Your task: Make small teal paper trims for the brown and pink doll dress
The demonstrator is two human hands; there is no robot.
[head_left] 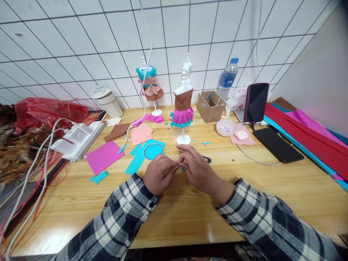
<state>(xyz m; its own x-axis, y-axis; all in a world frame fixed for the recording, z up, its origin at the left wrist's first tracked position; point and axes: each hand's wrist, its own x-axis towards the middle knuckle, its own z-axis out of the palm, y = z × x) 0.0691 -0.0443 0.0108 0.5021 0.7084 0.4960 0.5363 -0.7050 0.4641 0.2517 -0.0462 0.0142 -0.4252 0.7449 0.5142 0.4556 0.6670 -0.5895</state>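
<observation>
Over the wooden table, my left hand and my right hand meet fingertip to fingertip, both pinched closed. A tiny bit of blue shows under the right fingertips; what the fingers hold is too small to make out. Just beyond them stands a small white dress form wearing a brown paper top and a pink ruffled skirt with a blue hem. A round metal ring lies on blue crepe paper beside my left hand. Something with a black looped end pokes out behind my right hand, mostly hidden.
A second dressed form, a cardboard box and a water bottle stand along the tiled wall. Right are a pink bead dish, a propped phone and a black phone. Left are pink paper and a power strip.
</observation>
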